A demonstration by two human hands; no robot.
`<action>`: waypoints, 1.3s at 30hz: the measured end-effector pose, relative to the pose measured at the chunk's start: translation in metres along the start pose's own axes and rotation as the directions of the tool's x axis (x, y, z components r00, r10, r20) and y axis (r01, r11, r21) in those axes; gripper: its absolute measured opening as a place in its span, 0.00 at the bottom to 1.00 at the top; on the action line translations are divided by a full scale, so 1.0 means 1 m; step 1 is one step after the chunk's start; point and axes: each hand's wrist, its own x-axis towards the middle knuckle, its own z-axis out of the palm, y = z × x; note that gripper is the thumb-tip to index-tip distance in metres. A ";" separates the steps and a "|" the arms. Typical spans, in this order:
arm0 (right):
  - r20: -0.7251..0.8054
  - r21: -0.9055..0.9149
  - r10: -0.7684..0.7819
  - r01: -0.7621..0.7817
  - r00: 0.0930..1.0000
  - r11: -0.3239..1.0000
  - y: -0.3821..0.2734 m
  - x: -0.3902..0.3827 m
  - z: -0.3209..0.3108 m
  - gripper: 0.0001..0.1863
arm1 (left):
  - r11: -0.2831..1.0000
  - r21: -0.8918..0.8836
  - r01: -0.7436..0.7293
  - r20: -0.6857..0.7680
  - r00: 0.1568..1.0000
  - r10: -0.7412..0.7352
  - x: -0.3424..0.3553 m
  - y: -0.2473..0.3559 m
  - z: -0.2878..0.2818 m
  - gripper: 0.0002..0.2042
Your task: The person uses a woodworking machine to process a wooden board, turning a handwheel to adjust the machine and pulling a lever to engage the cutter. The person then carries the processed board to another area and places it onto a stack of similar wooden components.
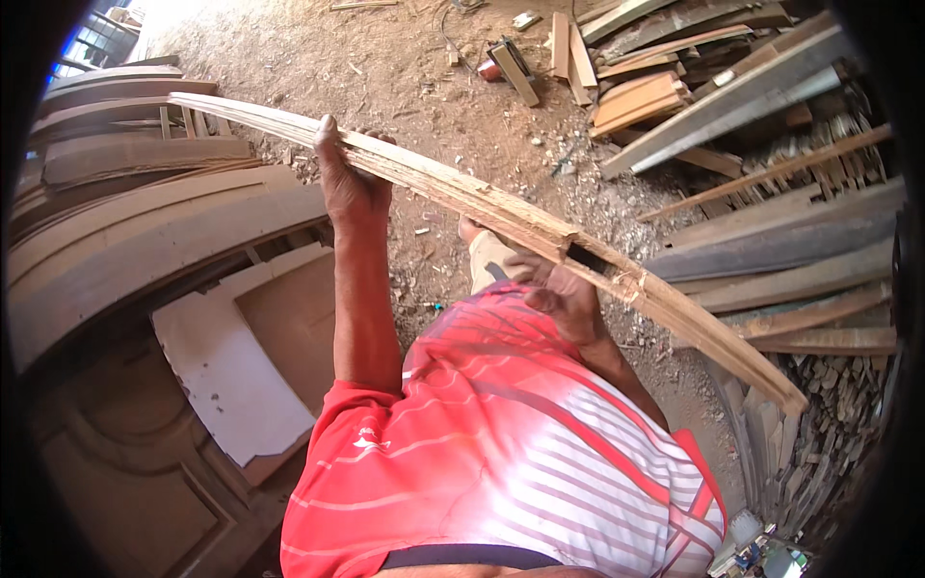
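A long, pale wooden beam (pixel 453 197) slants across the view in front of my body, its far end at upper left and its near end at lower right. Right of its middle, a dark rectangular slot (pixel 588 257) is cut into it, with rough, splintered wood around the edges. My left hand (pixel 355 178) is wrapped round the beam toward its upper-left part, thumb on the near face. Beneath the slotted part, my right hand (pixel 567 301) grips the beam from below; some of its fingers are hidden or blurred.
Wooden door panels (pixel 164 217) lean in a stack at the left, beside a white sheet (pixel 231 371). Planks (pixel 771 222) and offcuts pile up along the right. A power tool (pixel 511 70) lies on the shaving-strewn dirt floor (pixel 318 48) ahead.
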 end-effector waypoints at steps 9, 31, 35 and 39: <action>0.449 -0.620 -0.441 0.627 0.777 0.472 -0.115 0.285 0.016 0.28 | 0.945 -0.184 0.269 -0.120 0.948 -0.294 0.229 -0.015 -0.021 0.16; 0.257 -0.700 -0.146 0.289 0.955 0.653 -0.185 0.790 0.077 0.33 | 0.812 -0.247 0.529 -0.393 0.711 -0.583 0.685 0.057 -0.027 0.25; 0.274 -0.627 -0.158 0.301 0.949 0.719 -0.174 0.887 0.079 0.36 | 0.846 -0.226 0.483 -0.465 0.710 -0.529 0.789 0.086 -0.022 0.23; 0.274 -0.561 -0.250 0.365 0.929 0.743 -0.196 0.965 0.085 0.38 | 0.886 -0.196 0.420 -0.509 0.729 -0.458 0.862 0.104 0.001 0.20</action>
